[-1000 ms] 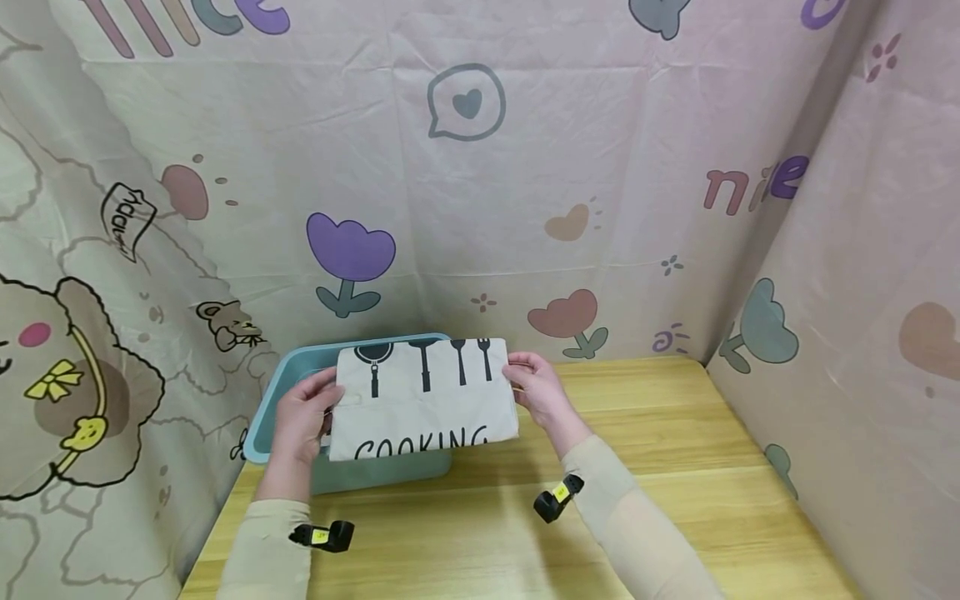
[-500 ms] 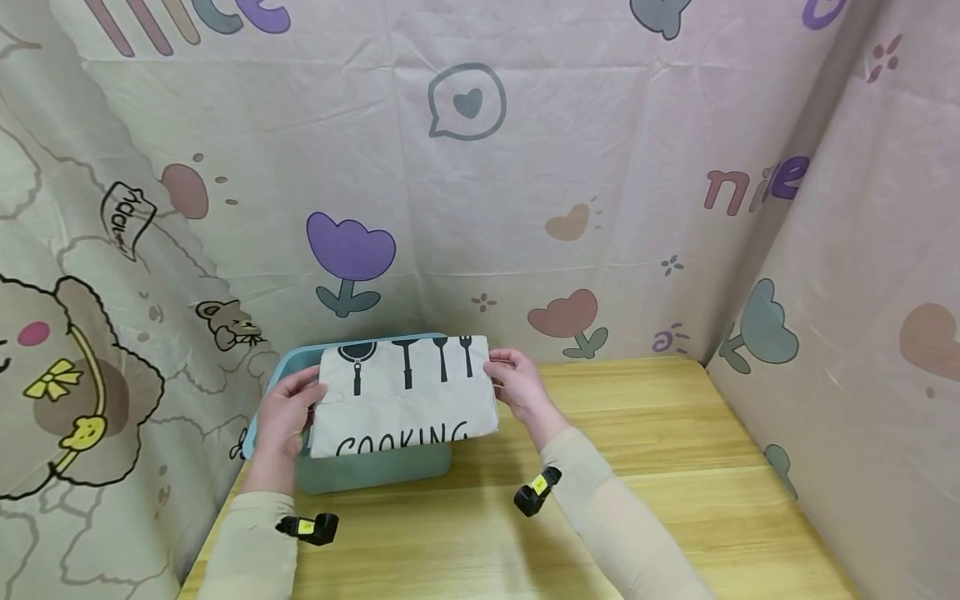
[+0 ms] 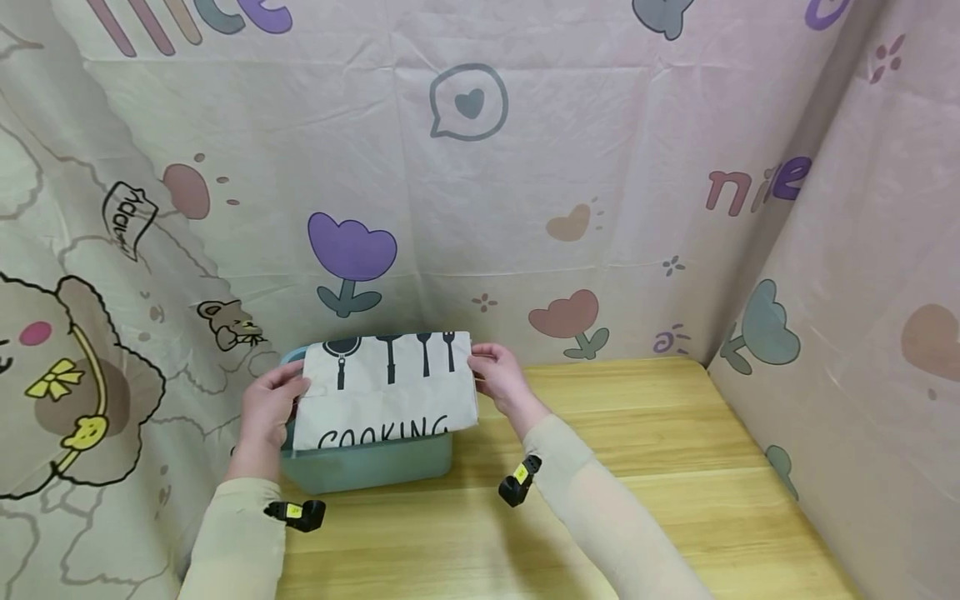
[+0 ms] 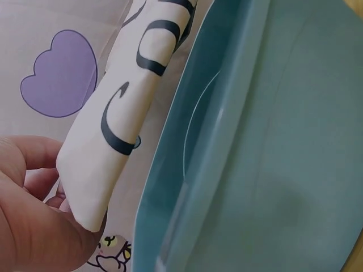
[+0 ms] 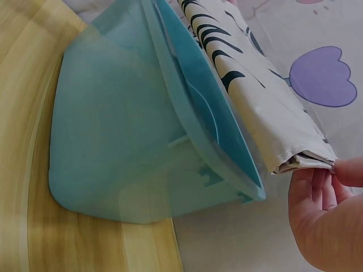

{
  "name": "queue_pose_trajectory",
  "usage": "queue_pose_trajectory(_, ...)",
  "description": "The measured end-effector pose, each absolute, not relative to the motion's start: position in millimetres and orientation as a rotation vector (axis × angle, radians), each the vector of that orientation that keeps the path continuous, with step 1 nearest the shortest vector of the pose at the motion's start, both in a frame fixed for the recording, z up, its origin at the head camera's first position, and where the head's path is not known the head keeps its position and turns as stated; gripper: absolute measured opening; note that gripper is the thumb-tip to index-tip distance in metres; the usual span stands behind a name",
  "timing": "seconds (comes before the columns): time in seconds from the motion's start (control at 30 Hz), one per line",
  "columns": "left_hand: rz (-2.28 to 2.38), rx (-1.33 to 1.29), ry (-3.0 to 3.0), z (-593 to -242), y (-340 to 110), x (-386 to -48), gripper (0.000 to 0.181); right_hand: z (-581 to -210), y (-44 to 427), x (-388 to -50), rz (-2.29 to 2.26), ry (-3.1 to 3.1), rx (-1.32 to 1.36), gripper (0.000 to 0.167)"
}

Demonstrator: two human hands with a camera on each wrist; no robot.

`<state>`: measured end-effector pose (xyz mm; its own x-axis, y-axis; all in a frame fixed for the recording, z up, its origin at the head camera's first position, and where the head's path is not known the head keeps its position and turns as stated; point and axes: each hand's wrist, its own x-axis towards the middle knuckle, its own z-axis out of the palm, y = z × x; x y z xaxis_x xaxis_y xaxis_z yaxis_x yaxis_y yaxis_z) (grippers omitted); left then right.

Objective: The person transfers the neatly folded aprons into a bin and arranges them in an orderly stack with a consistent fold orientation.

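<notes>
A folded white cloth [image 3: 386, 398], printed with black utensils and the word COOKING, is held level above the light blue plastic bin [image 3: 367, 469]. My left hand [image 3: 264, 410] pinches its left end, thumb on top. At the opposite end, my right hand [image 3: 504, 382] grips the cloth's edge between thumb and fingers. Seen from the right wrist, the cloth's layered end [image 5: 303, 162] sits in the fingers, just above the bin's rim [image 5: 212, 150]. The cloth covers most of the bin's opening in the head view, so its contents are mostly hidden.
The bin stands at the left rear of a wooden table [image 3: 600, 500]. A patterned curtain [image 3: 480, 208] hangs close behind it, and another printed curtain [image 3: 172, 417] borders the left side. More curtain [image 3: 870, 375] closes the right side.
Both hands have carried the cloth leftward and slightly toward the back, so it now lies more fully over the bin. The bin has stayed in place.
</notes>
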<state>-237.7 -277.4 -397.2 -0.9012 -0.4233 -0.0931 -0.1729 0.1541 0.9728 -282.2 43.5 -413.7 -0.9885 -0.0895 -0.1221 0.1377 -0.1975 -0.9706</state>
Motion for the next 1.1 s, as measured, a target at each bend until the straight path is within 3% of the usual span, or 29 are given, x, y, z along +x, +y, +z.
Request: queue_pose_trajectory(1.1, -1.636, 0.789, -2.217, -398.3, -302.2, -255.3, 0.043, -414.5, -3.7, -292.7, -2.256, 1.999, 0.108, 0.025)
